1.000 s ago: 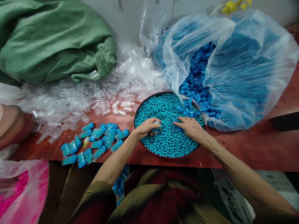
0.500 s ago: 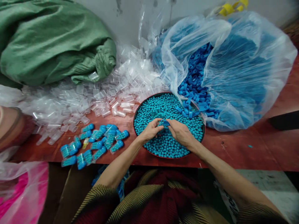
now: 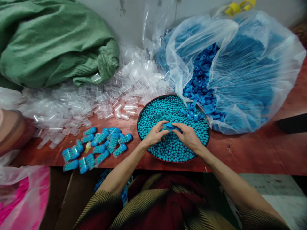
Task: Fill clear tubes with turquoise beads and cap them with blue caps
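Observation:
Above a round tray (image 3: pixel 141 127) full of small turquoise balls (image 3: pixel 172 150), my left hand (image 3: pixel 157 133) and my right hand (image 3: pixel 187 135) meet. Between their fingertips they hold a small blue piece (image 3: pixel 169 126), apparently a blue cap on a clear container; the fingers partly cover it. Several loose blue caps (image 3: pixel 195 115) lie at the tray's right back edge. To the left, a group of filled clear containers with blue caps (image 3: pixel 112 140) rests on the red table (image 3: pixel 230 153).
Clear empty containers (image 3: pixel 134 83) are heaped behind the tray, beside a green cloth sack (image 3: pixel 57 44). A large plastic bag (image 3: pixel 244 76) of blue caps stands at the back right. A pink-filled bag (image 3: pixel 26 198) is at the lower left.
The fingers of my right hand have spread and shifted slightly to the right around the blue piece. More of the piece shows between my hands.

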`<state>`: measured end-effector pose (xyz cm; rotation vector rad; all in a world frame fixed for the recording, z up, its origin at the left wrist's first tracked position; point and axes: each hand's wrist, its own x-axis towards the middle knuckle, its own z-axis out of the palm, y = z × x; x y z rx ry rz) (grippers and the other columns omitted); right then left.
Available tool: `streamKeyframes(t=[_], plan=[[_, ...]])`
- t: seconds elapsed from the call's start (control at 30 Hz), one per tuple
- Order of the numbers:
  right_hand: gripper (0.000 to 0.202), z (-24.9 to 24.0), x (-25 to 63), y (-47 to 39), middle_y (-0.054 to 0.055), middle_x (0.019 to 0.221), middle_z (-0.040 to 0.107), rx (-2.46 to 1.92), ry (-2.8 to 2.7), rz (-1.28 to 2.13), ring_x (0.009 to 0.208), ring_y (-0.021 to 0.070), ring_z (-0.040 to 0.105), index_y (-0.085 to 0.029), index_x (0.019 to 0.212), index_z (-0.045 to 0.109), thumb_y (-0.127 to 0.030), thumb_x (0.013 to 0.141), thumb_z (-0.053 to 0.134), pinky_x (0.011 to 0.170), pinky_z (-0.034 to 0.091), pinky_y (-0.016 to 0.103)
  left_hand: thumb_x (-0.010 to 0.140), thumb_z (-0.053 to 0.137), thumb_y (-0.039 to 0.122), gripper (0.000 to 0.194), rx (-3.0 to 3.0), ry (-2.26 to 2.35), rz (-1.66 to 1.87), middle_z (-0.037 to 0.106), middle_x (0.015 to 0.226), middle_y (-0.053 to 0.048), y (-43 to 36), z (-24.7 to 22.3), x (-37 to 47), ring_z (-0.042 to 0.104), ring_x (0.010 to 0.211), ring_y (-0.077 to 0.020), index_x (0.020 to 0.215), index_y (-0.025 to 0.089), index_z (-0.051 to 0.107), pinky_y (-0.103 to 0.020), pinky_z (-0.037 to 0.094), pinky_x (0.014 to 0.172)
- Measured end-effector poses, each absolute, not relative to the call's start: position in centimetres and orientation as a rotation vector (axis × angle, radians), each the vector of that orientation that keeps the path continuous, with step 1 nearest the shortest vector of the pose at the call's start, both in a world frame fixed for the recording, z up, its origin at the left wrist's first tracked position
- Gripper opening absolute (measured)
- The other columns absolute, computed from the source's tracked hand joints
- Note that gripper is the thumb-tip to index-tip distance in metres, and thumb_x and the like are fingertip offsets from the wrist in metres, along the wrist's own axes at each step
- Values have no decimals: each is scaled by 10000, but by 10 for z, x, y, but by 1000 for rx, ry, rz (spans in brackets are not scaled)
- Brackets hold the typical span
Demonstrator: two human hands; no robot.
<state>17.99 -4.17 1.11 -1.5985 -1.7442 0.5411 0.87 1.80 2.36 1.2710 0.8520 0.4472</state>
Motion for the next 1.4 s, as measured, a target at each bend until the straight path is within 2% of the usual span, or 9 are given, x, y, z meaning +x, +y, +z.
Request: streamKeyframes(t=[0.2,0.33,0.57,0.73,0.87,1.03,1.13,1.27,1.4], plan=[[351,9,174,-52,114,1137,638,-1466,-1926,376,1051,216,605,-200,1230,561,-215,921,394,908,508,365,768,613,359,539,1197,838,463,551,828,3,15,26,10,471,487,-45,1259,202,455,-156,308,386],[307,11,169,-53,60,971,666,-1455,-1730,426,922,200,641,-276,1129,616,-215,927,393,831,531,358,778,593,349,560,1224,829,452,504,755,25,12,30,13,454,474,-49,1291,198,425,-159,309,379],[215,10,160,-51,60,867,661,-1399,-1671,424,847,164,619,-188,950,656,-202,907,446,781,518,315,741,639,348,420,1201,884,538,478,689,52,8,32,15,416,468,-37,1117,202,520,-153,343,401],[217,8,158,-51,86,910,649,-1322,-1643,467,872,171,600,-162,996,654,-183,891,464,784,508,325,714,660,352,380,1164,960,622,493,671,63,6,32,18,424,449,-36,1029,201,512,-155,355,394],[312,11,167,-52,70,986,640,-1326,-1590,679,919,165,592,-159,1124,617,-129,825,532,849,486,345,697,670,389,436,1197,961,561,525,680,52,11,35,11,483,429,-59,1052,203,499,-156,279,336],[285,14,178,-39,-13,788,624,-1415,-1273,1077,695,110,584,-153,1077,624,-182,794,610,704,509,274,709,667,397,467,1303,944,483,550,641,46,18,35,-2,521,449,-85,1097,199,498,-179,373,392],[374,19,172,-30,8,895,645,-1412,-1233,1046,815,119,616,-160,1166,560,-185,799,622,759,507,263,697,678,386,551,1360,938,482,547,625,45,16,35,1,517,445,-93,1178,196,485,-189,392,393],[286,33,157,-31,87,1104,625,-1460,-1576,788,1033,158,586,-135,1181,535,-165,914,436,944,443,336,694,686,382,655,1345,967,653,556,693,42,9,35,9,485,454,-77,1284,239,439,-185,398,393],[573,40,150,-42,179,1199,540,-1502,-1888,675,1101,261,546,-80,1300,385,-404,861,559,885,480,409,713,670,410,568,1392,1028,753,569,742,25,4,35,10,507,551,-88,1229,235,509,-198,473,508]])
